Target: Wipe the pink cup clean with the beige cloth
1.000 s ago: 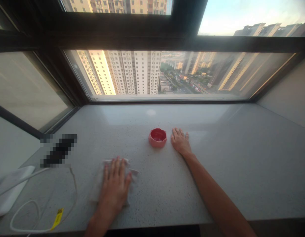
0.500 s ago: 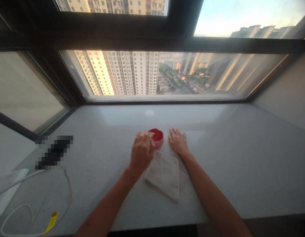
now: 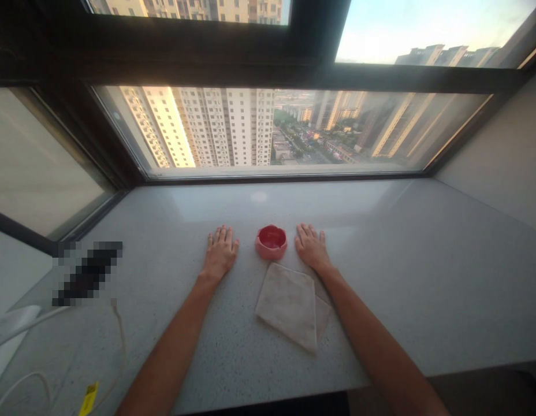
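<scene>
A small pink-red bowl point(image 3: 271, 249) with a wavy rim stands upright on the pale speckled sill, between my two hands. To its left, my left hand point(image 3: 220, 252) lies palm down on the surface with fingers stretched out, apart from the bowl. My right hand point(image 3: 311, 245) rests flat just right of the bowl, fingers slightly spread, holding nothing. Below the bowl lies a folded off-white cloth point(image 3: 288, 303), its right corner beside my right forearm.
A window with a dark frame point(image 3: 268, 180) closes off the far side of the sill point(image 3: 402, 260). At the left are a blurred-out dark object point(image 3: 88, 274), a white cable point(image 3: 121, 335) with a yellow tag point(image 3: 89, 398), and a white item point(image 3: 17, 323) at the edge.
My left hand has left the bowl's rim, moved left and flattened on the sill. My right hand, the bowl and the cloth stay put; the view has shifted slightly.
</scene>
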Action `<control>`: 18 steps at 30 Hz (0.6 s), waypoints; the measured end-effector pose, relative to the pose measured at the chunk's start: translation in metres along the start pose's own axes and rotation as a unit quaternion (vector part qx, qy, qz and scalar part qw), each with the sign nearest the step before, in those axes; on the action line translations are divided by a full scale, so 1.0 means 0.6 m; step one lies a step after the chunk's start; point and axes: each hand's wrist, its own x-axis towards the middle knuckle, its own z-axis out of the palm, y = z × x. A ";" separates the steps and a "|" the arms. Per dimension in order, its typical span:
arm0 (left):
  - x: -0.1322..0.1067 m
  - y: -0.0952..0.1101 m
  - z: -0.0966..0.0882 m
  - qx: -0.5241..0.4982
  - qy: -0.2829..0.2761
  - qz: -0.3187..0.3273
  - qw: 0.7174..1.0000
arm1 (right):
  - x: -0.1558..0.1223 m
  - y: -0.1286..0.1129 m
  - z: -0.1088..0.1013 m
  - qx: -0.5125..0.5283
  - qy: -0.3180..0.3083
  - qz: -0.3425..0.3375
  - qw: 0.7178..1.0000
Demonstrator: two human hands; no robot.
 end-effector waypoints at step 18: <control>0.000 -0.002 0.003 -0.017 0.001 0.000 1.000 | -0.120 -0.059 -0.125 0.084 -0.075 -0.040 0.993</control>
